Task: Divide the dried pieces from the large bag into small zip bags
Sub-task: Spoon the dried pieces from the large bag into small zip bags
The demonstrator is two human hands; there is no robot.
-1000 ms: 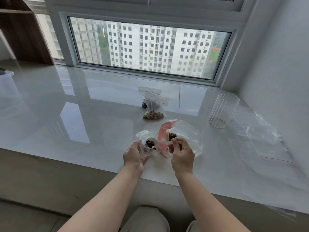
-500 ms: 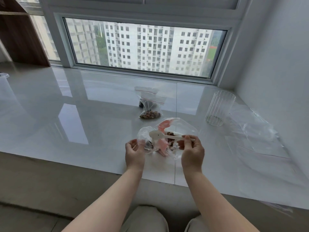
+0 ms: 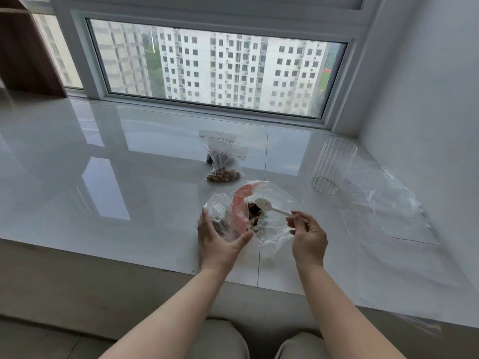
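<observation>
Glossy sill [image 3: 129, 193]: left hand [image 3: 219, 240] cups crinkly small bag [image 3: 220, 216], right hand [image 3: 308, 237] pinches white spoon [image 3: 272, 208]

Head view, forward-down, close over windowsill [image 3: 129, 193].

Home — high-rise flat | wide tiled window ledge [image 3: 103, 177] | window [image 3: 215, 71] facing apartment towers

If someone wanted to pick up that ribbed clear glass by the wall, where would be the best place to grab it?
Probably around the middle of the ribbed glass, from its left, window-facing or near side. It stands upright with straight, tall walls, so a hand can wrap its body. The wall is close on its right and loose clear plastic sheet lies against that side, so coming from there looks awkward. Its ribs may help grip.
</observation>
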